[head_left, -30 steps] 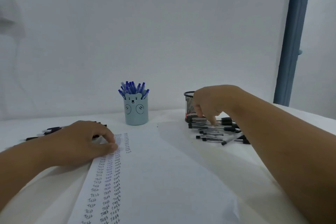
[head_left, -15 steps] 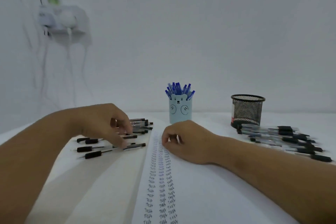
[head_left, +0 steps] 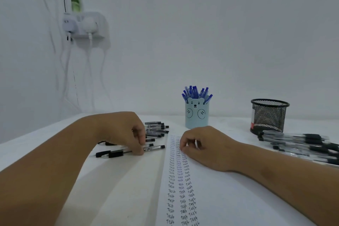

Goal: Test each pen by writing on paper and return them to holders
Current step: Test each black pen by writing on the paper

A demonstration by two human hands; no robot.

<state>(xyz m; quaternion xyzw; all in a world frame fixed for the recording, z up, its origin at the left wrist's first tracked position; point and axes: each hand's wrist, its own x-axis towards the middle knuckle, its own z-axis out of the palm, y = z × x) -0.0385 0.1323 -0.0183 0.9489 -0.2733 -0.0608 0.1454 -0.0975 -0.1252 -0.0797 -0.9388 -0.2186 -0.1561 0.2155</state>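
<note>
The paper (head_left: 211, 198) is laid lengthwise down the table (head_left: 27, 145), its columns of written "Test" running from the near edge toward the far end, so that each new trial can be added at the top of the list. The right hand (head_left: 203, 147) is rested on the paper beside those topmost words, fingers loosely curled with nothing visibly gripped, apparently to pin the sheet flat. To the left, the left hand (head_left: 128, 134) is lowered onto the left pens (head_left: 156, 130), and the nearest pen (head_left: 128, 150) is pinched between curled fingertips and thumb, probably as the next to be tested. On the right, the right pens (head_left: 302, 143) are heaped, blurred, just beside the mesh holder (head_left: 268, 115), which looks empty. Farther back, at centre, the bear holder (head_left: 196, 113) is kept filled with blue pens (head_left: 196, 92), seemingly those already returned.
</note>
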